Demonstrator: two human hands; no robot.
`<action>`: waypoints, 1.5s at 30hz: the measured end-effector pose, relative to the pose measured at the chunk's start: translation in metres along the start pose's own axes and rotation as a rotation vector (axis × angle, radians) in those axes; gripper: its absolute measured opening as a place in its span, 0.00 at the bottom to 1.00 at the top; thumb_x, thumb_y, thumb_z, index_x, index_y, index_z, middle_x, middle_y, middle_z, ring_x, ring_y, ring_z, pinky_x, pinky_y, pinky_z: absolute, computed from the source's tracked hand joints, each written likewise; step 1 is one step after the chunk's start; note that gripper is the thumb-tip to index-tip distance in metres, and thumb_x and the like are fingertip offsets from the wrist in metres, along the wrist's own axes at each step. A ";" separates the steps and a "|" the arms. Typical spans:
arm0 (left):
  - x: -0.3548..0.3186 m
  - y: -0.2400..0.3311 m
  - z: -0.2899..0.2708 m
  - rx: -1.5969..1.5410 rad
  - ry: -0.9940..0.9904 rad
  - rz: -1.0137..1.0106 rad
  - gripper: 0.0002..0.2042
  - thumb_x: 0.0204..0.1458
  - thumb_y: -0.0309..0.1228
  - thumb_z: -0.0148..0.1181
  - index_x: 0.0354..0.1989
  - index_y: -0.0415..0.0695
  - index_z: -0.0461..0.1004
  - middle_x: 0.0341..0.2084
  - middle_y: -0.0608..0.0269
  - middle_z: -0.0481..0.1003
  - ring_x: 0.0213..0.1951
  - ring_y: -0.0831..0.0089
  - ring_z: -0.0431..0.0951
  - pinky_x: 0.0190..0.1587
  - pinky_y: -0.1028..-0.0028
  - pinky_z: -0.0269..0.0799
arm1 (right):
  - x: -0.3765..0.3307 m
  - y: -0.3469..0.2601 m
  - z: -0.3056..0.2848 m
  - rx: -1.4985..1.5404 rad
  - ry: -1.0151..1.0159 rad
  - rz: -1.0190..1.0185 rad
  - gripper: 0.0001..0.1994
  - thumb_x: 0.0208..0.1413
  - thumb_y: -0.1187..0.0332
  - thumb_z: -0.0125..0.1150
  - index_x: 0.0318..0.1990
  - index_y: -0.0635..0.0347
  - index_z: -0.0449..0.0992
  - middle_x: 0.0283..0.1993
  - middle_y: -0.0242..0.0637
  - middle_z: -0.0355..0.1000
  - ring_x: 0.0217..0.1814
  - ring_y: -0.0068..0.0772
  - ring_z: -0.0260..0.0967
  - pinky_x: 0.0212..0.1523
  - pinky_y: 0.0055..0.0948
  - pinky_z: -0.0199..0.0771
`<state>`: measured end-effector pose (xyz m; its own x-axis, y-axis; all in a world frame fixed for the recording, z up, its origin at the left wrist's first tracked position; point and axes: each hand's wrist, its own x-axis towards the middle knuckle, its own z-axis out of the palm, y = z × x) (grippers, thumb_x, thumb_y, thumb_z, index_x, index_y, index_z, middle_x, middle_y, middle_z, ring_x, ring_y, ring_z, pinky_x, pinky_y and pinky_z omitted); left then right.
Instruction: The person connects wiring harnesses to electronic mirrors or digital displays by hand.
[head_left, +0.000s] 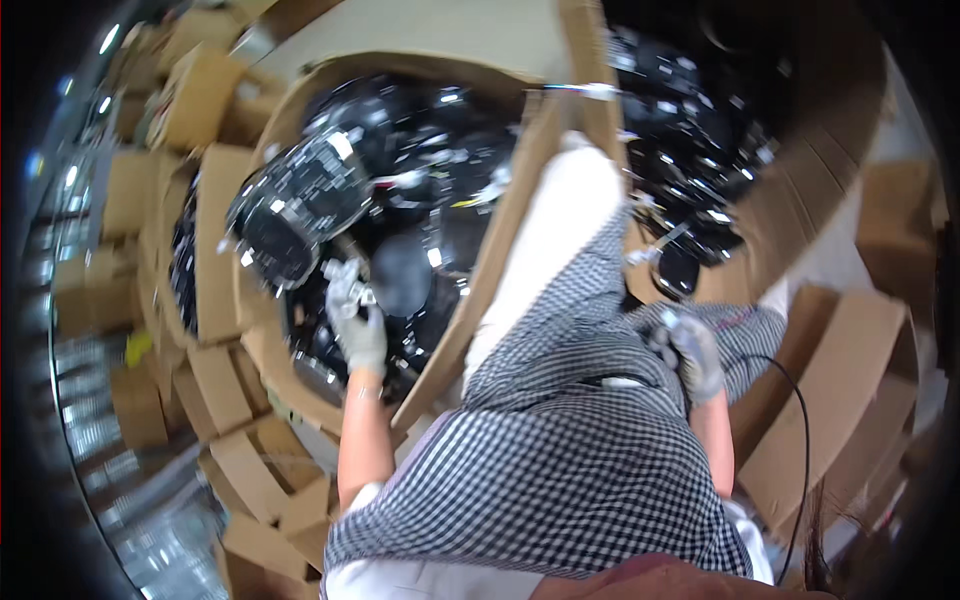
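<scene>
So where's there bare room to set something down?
Pale floor shows beyond the left box's far rim, and in a strip between the right box and the far-right carton. Both boxes are crowded with glossy black parts.

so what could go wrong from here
The large glossy black piece near the left grip might slip over the cardboard box's edge, which it seems to overlap in this view. Glossy black parts piled loosely could scratch each other. The dark cord near the right grip could perhaps snag.
</scene>
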<state>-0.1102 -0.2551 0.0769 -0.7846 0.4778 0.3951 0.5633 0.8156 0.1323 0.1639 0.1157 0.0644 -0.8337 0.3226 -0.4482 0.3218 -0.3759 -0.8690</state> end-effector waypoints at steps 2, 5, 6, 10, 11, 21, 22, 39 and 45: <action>-0.011 0.011 -0.028 0.086 -0.205 0.009 0.20 0.47 0.27 0.53 0.52 0.41 0.67 0.53 0.48 0.66 0.52 0.51 0.69 0.57 0.61 0.60 | 0.004 -0.001 -0.003 0.004 -0.035 -0.043 0.23 0.55 0.48 0.51 0.28 0.64 0.73 0.26 0.32 0.70 0.19 0.14 0.57 0.20 0.16 0.55; 0.026 0.043 -0.080 0.442 -0.913 -0.340 0.20 0.52 0.35 0.51 0.52 0.42 0.68 0.50 0.48 0.69 0.44 0.50 0.73 0.49 0.60 0.68 | 0.012 0.000 -0.016 0.035 -0.031 -0.016 0.24 0.54 0.48 0.53 0.28 0.64 0.73 0.26 0.34 0.71 0.18 0.15 0.58 0.19 0.16 0.56; 0.046 0.054 -0.090 0.445 -0.920 -0.278 0.18 0.52 0.36 0.52 0.51 0.42 0.69 0.46 0.49 0.72 0.41 0.50 0.74 0.45 0.60 0.70 | 0.013 0.000 -0.021 0.068 -0.063 -0.014 0.24 0.53 0.47 0.53 0.28 0.64 0.74 0.25 0.34 0.72 0.17 0.15 0.58 0.18 0.16 0.57; 0.121 0.162 -0.070 -0.392 -0.300 0.079 0.15 0.50 0.27 0.53 0.46 0.35 0.71 0.36 0.47 0.76 0.36 0.56 0.77 0.41 0.66 0.71 | 0.022 -0.002 -0.030 0.072 0.005 -0.033 0.25 0.54 0.46 0.52 0.28 0.63 0.74 0.24 0.35 0.72 0.16 0.16 0.58 0.17 0.16 0.56; 0.132 0.195 -0.055 -0.450 -0.274 0.204 0.15 0.49 0.26 0.53 0.47 0.35 0.71 0.39 0.49 0.76 0.38 0.60 0.77 0.43 0.68 0.71 | 0.024 -0.002 -0.033 0.089 0.012 -0.029 0.25 0.54 0.46 0.52 0.28 0.63 0.74 0.24 0.35 0.72 0.16 0.16 0.58 0.17 0.16 0.56; 0.165 0.394 0.313 -1.689 -0.404 -1.406 0.36 0.45 0.64 0.51 0.56 0.49 0.62 0.54 0.58 0.65 0.56 0.58 0.62 0.61 0.59 0.50 | 0.026 0.003 -0.055 0.126 -0.003 -0.006 0.18 0.59 0.55 0.50 0.28 0.62 0.72 0.24 0.28 0.66 0.25 0.16 0.60 0.28 0.19 0.62; 0.178 0.399 0.323 -1.761 -0.408 -1.459 0.33 0.45 0.63 0.52 0.53 0.51 0.65 0.51 0.58 0.67 0.54 0.61 0.65 0.59 0.60 0.54 | 0.021 0.015 -0.059 0.296 -0.011 0.034 0.16 0.60 0.59 0.49 0.29 0.62 0.73 0.27 0.29 0.67 0.29 0.17 0.60 0.31 0.19 0.62; 0.265 0.427 0.160 -1.426 -0.161 0.260 0.15 0.55 0.38 0.45 0.34 0.39 0.74 0.28 0.61 0.75 0.36 0.69 0.74 0.43 0.70 0.68 | 0.009 0.035 -0.072 0.301 0.205 -0.090 0.19 0.59 0.53 0.50 0.29 0.62 0.73 0.26 0.30 0.70 0.19 0.15 0.58 0.21 0.16 0.58; 0.084 0.370 0.163 -0.783 -0.689 0.845 0.13 0.51 0.36 0.53 0.36 0.38 0.71 0.26 0.63 0.72 0.32 0.68 0.72 0.37 0.71 0.66 | -0.005 0.035 -0.062 0.220 0.339 -0.137 0.20 0.57 0.50 0.52 0.28 0.60 0.71 0.24 0.31 0.69 0.18 0.15 0.54 0.20 0.16 0.52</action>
<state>-0.0102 0.1404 0.0107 0.0356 0.9934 0.1086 0.7534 -0.0981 0.6502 0.2074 0.1549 0.0235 -0.6552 0.6364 -0.4071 0.0845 -0.4738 -0.8766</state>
